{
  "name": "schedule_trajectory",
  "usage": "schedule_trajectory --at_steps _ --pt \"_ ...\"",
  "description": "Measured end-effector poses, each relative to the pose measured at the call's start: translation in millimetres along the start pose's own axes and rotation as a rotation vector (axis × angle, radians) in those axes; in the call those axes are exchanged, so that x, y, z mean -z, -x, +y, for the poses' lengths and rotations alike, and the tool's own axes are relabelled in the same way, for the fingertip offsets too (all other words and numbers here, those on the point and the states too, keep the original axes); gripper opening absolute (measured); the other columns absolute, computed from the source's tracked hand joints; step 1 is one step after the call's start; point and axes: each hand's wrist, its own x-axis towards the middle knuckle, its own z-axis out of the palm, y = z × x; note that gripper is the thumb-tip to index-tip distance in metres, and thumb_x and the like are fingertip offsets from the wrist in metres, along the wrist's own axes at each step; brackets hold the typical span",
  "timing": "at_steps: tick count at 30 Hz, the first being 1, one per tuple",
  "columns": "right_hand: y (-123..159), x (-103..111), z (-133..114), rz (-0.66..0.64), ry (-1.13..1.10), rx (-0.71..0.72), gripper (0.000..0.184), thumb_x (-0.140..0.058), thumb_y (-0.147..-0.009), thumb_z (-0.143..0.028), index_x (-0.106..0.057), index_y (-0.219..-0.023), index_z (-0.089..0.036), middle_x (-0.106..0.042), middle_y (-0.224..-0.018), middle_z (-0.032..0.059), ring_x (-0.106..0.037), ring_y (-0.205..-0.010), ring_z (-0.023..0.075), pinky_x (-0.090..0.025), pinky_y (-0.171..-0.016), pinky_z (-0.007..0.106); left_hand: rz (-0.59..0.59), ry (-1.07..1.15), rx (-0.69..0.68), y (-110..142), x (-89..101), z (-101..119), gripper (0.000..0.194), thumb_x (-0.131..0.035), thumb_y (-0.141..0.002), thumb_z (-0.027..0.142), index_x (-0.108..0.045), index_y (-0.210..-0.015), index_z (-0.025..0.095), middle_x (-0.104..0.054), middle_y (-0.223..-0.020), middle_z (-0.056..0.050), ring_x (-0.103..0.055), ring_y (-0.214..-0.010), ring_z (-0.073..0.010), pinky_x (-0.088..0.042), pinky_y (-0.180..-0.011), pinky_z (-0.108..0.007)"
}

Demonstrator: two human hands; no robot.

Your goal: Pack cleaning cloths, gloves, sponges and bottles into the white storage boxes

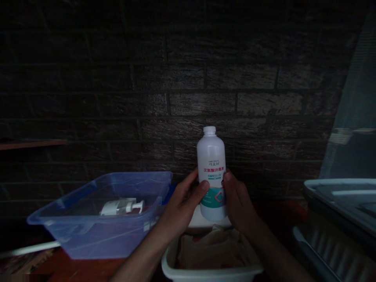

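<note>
A white bottle (212, 156) with a white cap and a green and white label stands upright between my two hands. My left hand (183, 203) grips its left side, thumb across the front of the label. On the right side, my right hand (239, 201) is wrapped round it, with some fingers hidden. Below the bottle sits a white tub (211, 274) holding a crumpled light brown cloth (213, 248). A pale surface (195, 223) shows just behind the tub, at the bottle's base.
At left, a clear bluish plastic bin (100, 239) contains a white pump bottle (117, 206). A lidded container (346, 196) stands at right. Behind everything rises a dark brick wall (188, 78). A reddish table surface (88, 270) shows at lower left.
</note>
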Motion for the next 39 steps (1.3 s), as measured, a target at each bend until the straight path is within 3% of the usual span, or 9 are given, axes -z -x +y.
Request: schedule_trajectory --at_steps 12,21,27,35,39 --pt "0 1 -8 -0.002 0.044 0.007 0.042 -0.032 -0.107 -0.052 -0.053 -0.085 -0.023 -0.059 -0.07 0.0003 -0.057 -0.064 0.0176 -0.043 -0.059 0.029 0.013 -0.03 -0.011 0 0.1 1 0.055 -0.066 -0.095 0.042 -0.057 -0.145 0.022 -0.065 -0.141 -0.009 -0.064 -0.124 -0.0309 -0.051 -0.105 -0.039" --pt "-1 0 -1 0.0 0.016 0.009 0.044 -0.033 -0.108 -0.051 -0.055 -0.085 -0.021 -0.06 -0.072 0.0008 -0.057 -0.065 0.0161 -0.042 -0.06 0.029 0.005 -0.056 -0.017 1 1.6 0 0.053 -0.064 -0.096 0.041 -0.056 -0.146 0.025 -0.066 -0.14 -0.006 -0.064 -0.124 -0.0284 -0.051 -0.104 -0.037" --pt "0 -1 0 0.018 0.023 0.004 0.045 -0.035 -0.107 -0.053 -0.055 -0.083 -0.021 -0.061 -0.071 0.0011 -0.057 -0.064 0.0163 -0.042 -0.059 0.028 0.01 -0.046 -0.001 0 1.8 2 0.054 -0.063 -0.097 0.042 -0.056 -0.146 0.022 -0.064 -0.143 -0.008 -0.059 -0.13 -0.0311 -0.05 -0.103 -0.037" --pt "-3 -1 10 0.007 -0.045 -0.062 0.048 -0.036 -0.106 -0.055 -0.059 -0.082 -0.021 -0.061 -0.071 0.001 -0.057 -0.067 0.0175 -0.044 -0.063 0.029 0.059 -0.006 0.129 0 4.9 -3 0.055 -0.067 -0.092 0.048 -0.058 -0.141 0.024 -0.072 -0.126 -0.009 -0.07 -0.106 -0.0304 -0.058 -0.078 -0.035" --pt "-3 0 9 -0.105 -0.166 -0.065 0.034 -0.048 -0.103 -0.051 -0.066 -0.109 -0.023 -0.069 -0.087 0.0019 -0.063 -0.077 0.0199 -0.047 -0.067 0.03 0.076 0.021 0.148 -1 8.0 -6 0.051 -0.067 -0.092 0.048 -0.06 -0.137 0.025 -0.072 -0.124 -0.01 -0.069 -0.106 -0.03 -0.057 -0.07 -0.03"
